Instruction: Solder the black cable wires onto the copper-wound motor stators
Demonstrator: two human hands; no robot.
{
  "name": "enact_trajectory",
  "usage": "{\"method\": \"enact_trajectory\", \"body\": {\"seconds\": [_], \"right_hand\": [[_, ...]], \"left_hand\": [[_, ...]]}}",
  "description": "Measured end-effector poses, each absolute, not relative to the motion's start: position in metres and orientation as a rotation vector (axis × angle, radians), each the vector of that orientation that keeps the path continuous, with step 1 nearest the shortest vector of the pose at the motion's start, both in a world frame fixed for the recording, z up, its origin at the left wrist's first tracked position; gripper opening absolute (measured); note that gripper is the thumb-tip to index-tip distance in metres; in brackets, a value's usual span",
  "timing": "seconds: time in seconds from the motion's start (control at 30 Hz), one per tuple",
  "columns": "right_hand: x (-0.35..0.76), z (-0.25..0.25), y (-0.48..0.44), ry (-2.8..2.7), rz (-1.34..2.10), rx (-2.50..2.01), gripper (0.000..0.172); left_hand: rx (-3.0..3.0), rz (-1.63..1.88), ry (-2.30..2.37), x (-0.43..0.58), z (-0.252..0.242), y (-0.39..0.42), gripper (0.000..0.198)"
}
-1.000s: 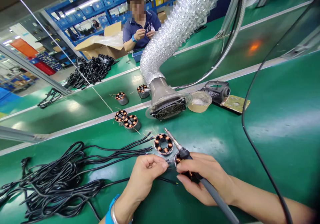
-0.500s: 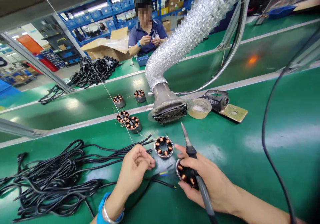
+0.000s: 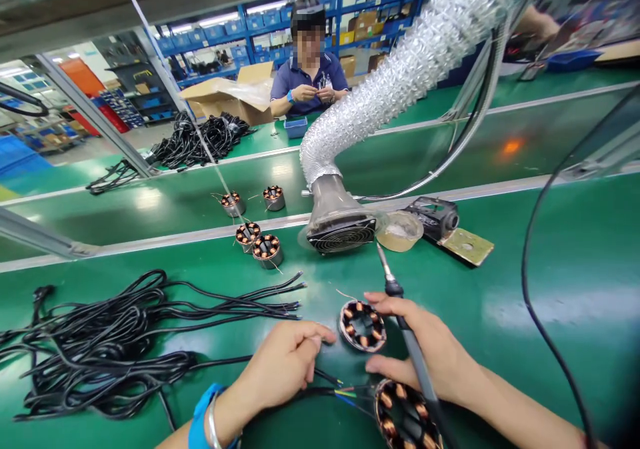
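My right hand holds a soldering iron, its tip pointing up and away. The thumb and index finger of that hand are spread around the right side of a motor stator with copper windings. My left hand has curled fingers, its index finger reaching close to the stator's left side; whether it pinches anything is hidden. Below the right hand, at the bottom edge, lies a second stator. Stripped coloured leads of a black cable run to its left side.
Black power cables are heaped at left. Several stators stand near the rail. Ahead are a fume extractor hood, a round tub and an iron stand. A co-worker sits opposite.
The farther stator has come closer and to the right, beside my right fingers. The one formerly in my right hand now lies lower, at the bottom edge. My left hand has moved right and down.
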State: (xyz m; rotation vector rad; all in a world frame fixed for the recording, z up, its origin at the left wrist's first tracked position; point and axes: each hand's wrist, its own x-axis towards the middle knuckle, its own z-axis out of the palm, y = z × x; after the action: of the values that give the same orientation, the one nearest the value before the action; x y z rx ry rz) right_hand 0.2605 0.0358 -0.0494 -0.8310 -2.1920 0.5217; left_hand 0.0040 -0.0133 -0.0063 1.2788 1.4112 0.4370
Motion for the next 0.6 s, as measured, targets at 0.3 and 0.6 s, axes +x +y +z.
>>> {"method": "enact_trajectory", "body": {"seconds": [0.3,0.6], "right_hand": [[0.263,-0.061,0.038,-2.118,0.654,-0.698,0.056],[0.26,-0.066,0.037,-2.036,0.63,-0.688,0.053]], "left_hand": [[1.878,0.375,1.467,0.004,0.007,0.039,0.022],[1.338,0.606,1.101,0.026,0.0,0.047,0.044]]}}
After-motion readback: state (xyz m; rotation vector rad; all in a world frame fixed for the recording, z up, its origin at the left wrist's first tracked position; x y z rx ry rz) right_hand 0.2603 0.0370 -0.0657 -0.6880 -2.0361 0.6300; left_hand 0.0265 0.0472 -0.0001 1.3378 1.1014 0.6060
